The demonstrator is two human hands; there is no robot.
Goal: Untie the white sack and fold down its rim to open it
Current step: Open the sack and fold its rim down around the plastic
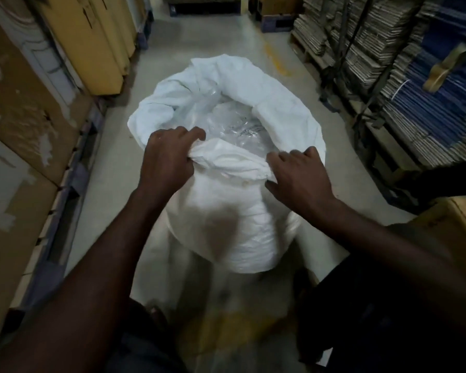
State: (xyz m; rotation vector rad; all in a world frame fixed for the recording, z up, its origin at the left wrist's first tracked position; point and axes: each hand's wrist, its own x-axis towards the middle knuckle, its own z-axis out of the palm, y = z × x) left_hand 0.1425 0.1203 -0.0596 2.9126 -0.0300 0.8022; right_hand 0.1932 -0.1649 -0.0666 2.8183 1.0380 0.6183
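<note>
— Where's the sack?

— The white sack [226, 211] stands upright on the concrete floor [113, 189], straight ahead of the person in a narrow aisle. Its mouth already gapes, with no tie in sight.

— And the hands?

— Both are on the near rim [232, 160], which runs left to right between them. The left hand [170, 154] is clenched on a bunch of fabric at its left end; the right hand [299, 173] has its fingers hooked over the right end — whether it pinches or only presses, I can't quite tell through the blur.

— Which way should the fold go?

— Outward and down toward the person, I'd judge; the far rim [240, 74] looks partly rolled, so the near side is what's left.

— What's inside?

— Clear plastic [226, 122], crinkled, probably a liner or bags.

— Room to work?

— Tight: cardboard boxes [24, 117] close on the left, stacked flat cartons [388, 49] on the right.
</note>
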